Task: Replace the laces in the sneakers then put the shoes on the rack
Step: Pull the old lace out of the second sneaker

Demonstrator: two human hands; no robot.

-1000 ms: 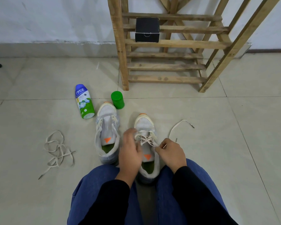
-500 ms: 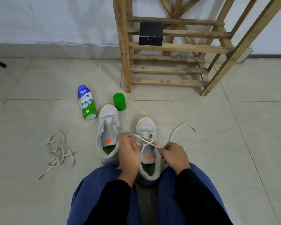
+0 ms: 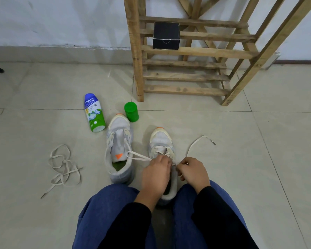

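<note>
Left hand shifted right, sneaker pointing away

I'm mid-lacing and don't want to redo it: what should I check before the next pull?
1. Grip: left hand and right hand both pinch the lace: ok.
2. Free end lies loose on the floor: ok.
3. Strand clear of the other sneaker: it lies across that shoe's opening: not ok.
4. Upper eyelets of the sneaker being laced: hidden under the hands: cannot tell.
5. Room on the rack beside the black box: ok.
</note>
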